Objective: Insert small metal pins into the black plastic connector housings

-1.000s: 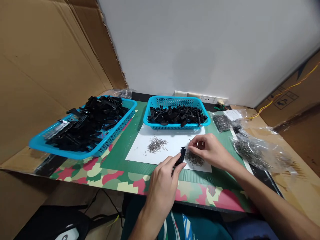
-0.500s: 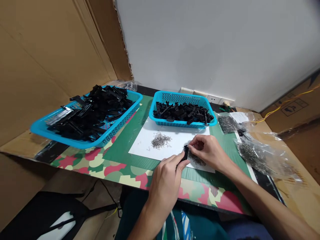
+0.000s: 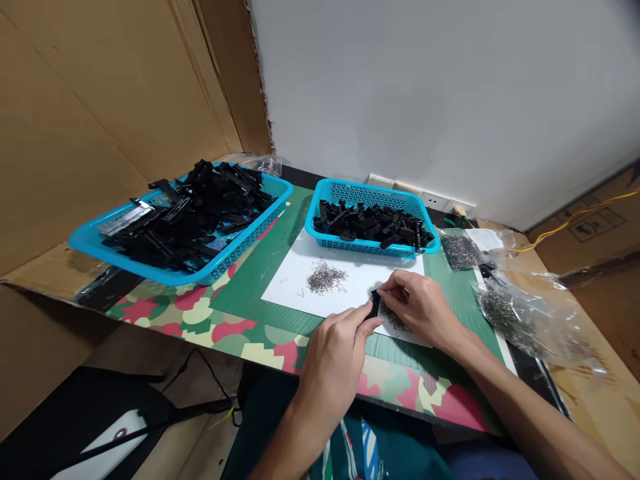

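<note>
Between the thumb and fingers of my left hand (image 3: 339,343) is a small black plastic part (image 3: 375,305), held tilted over the white paper. My right hand (image 3: 417,301) has thumb and index pinched together at the part's upper end. Whatever sits in that pinch is too small to make out. Beneath my right hand lies a pile of tiny metal wire pieces (image 3: 396,320), partly covered by the hand. A second pile of small bent wire pieces (image 3: 325,277) rests on the white paper (image 3: 287,287) to the left.
Behind the paper stands a blue basket (image 3: 373,247) of black parts. A larger blue basket (image 3: 200,275), heaped with black parts, is at left. Clear bags of metal pieces (image 3: 505,310) lie at right, near wall sockets (image 3: 434,201). Cardboard (image 3: 115,80) walls the left side.
The camera view has shifted slightly. My right fingers have come closer to the black part's upper end, now touching or nearly touching it. My left hand keeps its grip.
</note>
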